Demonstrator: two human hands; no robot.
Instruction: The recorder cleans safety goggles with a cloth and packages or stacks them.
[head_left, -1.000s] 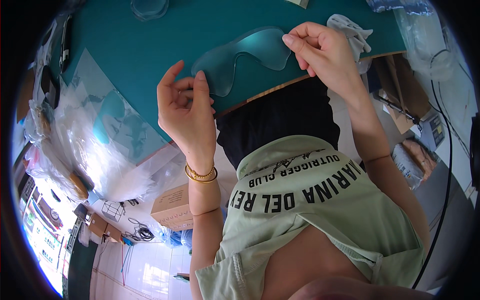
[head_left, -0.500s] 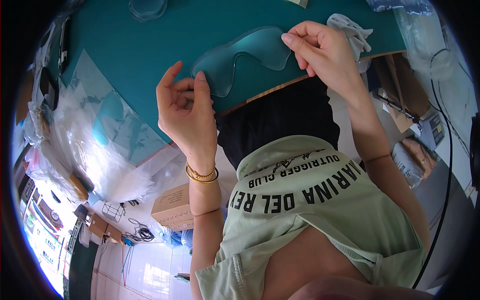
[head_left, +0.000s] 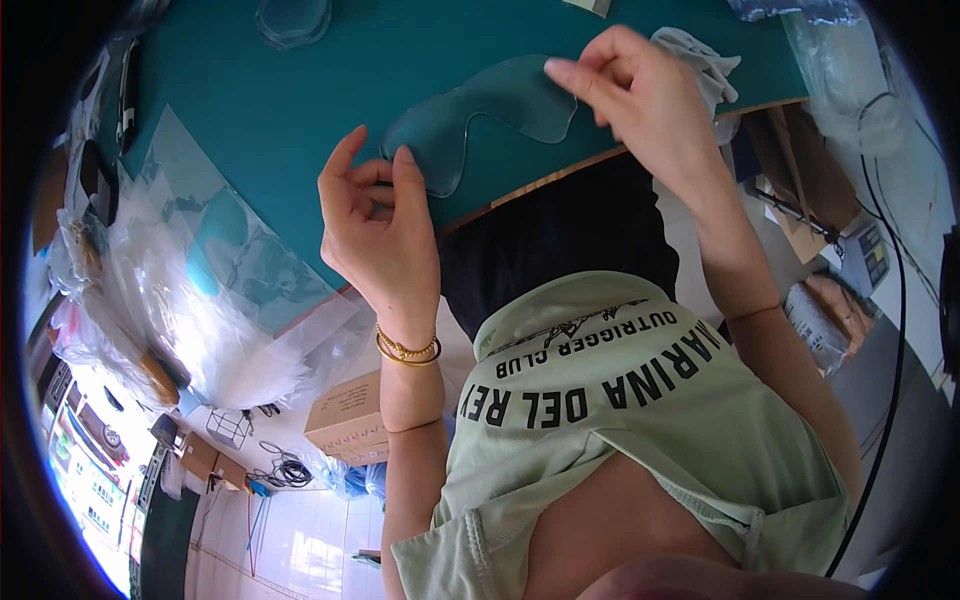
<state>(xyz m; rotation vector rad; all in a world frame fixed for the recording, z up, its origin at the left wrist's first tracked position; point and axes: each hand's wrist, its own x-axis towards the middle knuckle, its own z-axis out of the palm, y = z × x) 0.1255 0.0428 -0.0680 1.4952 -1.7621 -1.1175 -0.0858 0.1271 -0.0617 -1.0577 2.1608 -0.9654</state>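
Observation:
A clear, goggle-shaped plastic lens (head_left: 480,118) lies on the teal table (head_left: 300,110) near its front edge. My left hand (head_left: 380,230) pinches the lens's left end between thumb and fingers. My right hand (head_left: 640,95) pinches the right end of the lens, or a thin film on it, at the upper edge; I cannot tell which. A white cloth (head_left: 700,60) lies just behind my right hand.
A pile of clear plastic bags (head_left: 190,300) sits at the table's left. Another clear lens (head_left: 292,20) lies at the far edge. A cardboard box (head_left: 345,420) and cables lie on the floor below. More bags and a black cable (head_left: 890,300) are at the right.
Almost nothing differs. My right hand's fingers have shifted slightly at the lens's right end; my left hand keeps its pinch.

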